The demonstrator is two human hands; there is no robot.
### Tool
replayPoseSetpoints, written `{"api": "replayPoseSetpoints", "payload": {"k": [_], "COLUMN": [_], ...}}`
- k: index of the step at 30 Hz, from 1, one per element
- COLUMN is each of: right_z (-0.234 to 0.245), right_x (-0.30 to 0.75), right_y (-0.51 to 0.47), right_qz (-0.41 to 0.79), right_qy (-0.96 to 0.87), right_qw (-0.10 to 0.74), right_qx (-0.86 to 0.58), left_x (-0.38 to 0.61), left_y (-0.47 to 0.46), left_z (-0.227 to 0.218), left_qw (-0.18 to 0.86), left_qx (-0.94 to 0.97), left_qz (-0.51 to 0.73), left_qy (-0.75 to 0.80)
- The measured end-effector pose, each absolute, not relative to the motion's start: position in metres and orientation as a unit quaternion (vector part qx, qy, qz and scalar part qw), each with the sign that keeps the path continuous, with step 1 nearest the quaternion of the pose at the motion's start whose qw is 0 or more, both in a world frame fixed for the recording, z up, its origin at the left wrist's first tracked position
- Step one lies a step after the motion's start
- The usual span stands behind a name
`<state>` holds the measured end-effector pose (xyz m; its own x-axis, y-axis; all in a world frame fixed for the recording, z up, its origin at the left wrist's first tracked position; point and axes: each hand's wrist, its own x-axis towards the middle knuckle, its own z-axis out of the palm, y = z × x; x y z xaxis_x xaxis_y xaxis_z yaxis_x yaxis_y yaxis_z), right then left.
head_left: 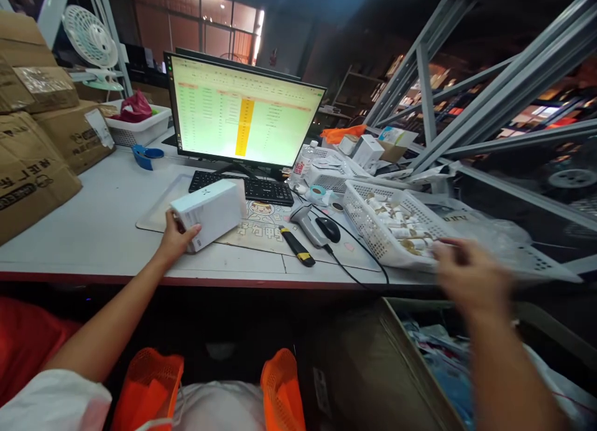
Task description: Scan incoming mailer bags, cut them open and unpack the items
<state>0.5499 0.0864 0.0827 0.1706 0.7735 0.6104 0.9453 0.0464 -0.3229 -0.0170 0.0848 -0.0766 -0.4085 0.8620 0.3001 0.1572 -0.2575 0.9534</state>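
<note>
The left grip (181,235) is closed around the near left end of a white box (217,212), thumb on the side that faces the person and fingers around the end. The box reaches away from this grip, forward and to the right, its far end in front of the keyboard (268,190). Whether the surface (107,216) bears any of its weight is hard to make out.

The box looks like smooth, thin card: probably light, fairly stiff along its edges, a little slick, and likely to dent if the broad faces are squeezed. What is inside does not show, so its real weight is uncertain. The end corners seem the firmest hold; with only one end held, the far end may droop or swing, and a second hold there would steady it.

Well to the right of the left grip, the right grip (473,272) is at the near right corner of a white basket (366,229). Blur hides whether its fingers are spread or pinched on anything. The small white pieces (398,222) beyond it look light, loose and apt to roll, best picked up singly by fingertip.
</note>
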Motion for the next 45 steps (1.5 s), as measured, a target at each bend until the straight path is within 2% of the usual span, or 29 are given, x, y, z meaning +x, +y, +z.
{"api": "replayPoseSetpoints", "payload": {"k": [3,6,8,11,14,16,20,22,25,28,32,34,39,45], "right_z": [0.048,0.011,-0.008,-0.017,0.000,0.020,0.053,0.060,0.056,0.046,0.032,0.024,-0.006,-0.011], "right_x": [0.471,0.399,0.372,0.361,0.364,0.363,0.339,0.321,0.295,0.285,0.301,0.315,0.349,0.364], "right_y": [0.149,0.195,0.211,0.222,0.214,0.192,0.117,0.083,0.058,0.066,0.115,0.148,0.214,0.236], "right_qz": [0.022,0.040,0.031,0.016,0.037,0.085,0.207,0.212,0.157,0.155,0.193,0.165,0.030,0.030], "right_qy": [-0.693,-0.691,-0.662,-0.634,-0.657,-0.728,-0.881,-0.913,-0.935,-0.934,-0.900,-0.869,-0.737,-0.680], "right_qw": [0.204,0.080,0.038,0.034,0.014,0.007,0.042,0.026,-0.018,-0.015,0.086,0.116,0.071,0.042], "right_qx": [-0.691,-0.717,-0.748,-0.773,-0.753,-0.681,-0.422,-0.349,-0.318,-0.322,-0.381,-0.452,-0.672,-0.731], "left_x": [-0.018,-0.020,-0.020,-0.020,-0.020,-0.021,-0.021,-0.021,-0.021,-0.021,-0.020,-0.019,-0.019,-0.017], "left_y": [0.092,0.092,0.091,0.090,0.090,0.091,0.093,0.093,0.091,0.089,0.090,0.090,0.090,0.087], "left_z": [-0.090,-0.096,-0.096,-0.094,-0.092,-0.092,-0.092,-0.093,-0.093,-0.096,-0.098,-0.098,-0.096,-0.089], "left_qw": [0.311,0.301,0.301,0.301,0.296,0.292,0.280,0.273,0.265,0.267,0.279,0.286,0.290,0.302], "left_qx": [0.499,0.518,0.517,0.509,0.505,0.504,0.513,0.519,0.520,0.525,0.524,0.519,0.511,0.508], "left_qz": [0.598,0.591,0.590,0.585,0.579,0.580,0.588,0.587,0.586,0.583,0.582,0.584,0.577,0.555], "left_qy": [0.544,0.541,0.543,0.555,0.568,0.569,0.559,0.558,0.562,0.560,0.555,0.555,0.567,0.586]}}
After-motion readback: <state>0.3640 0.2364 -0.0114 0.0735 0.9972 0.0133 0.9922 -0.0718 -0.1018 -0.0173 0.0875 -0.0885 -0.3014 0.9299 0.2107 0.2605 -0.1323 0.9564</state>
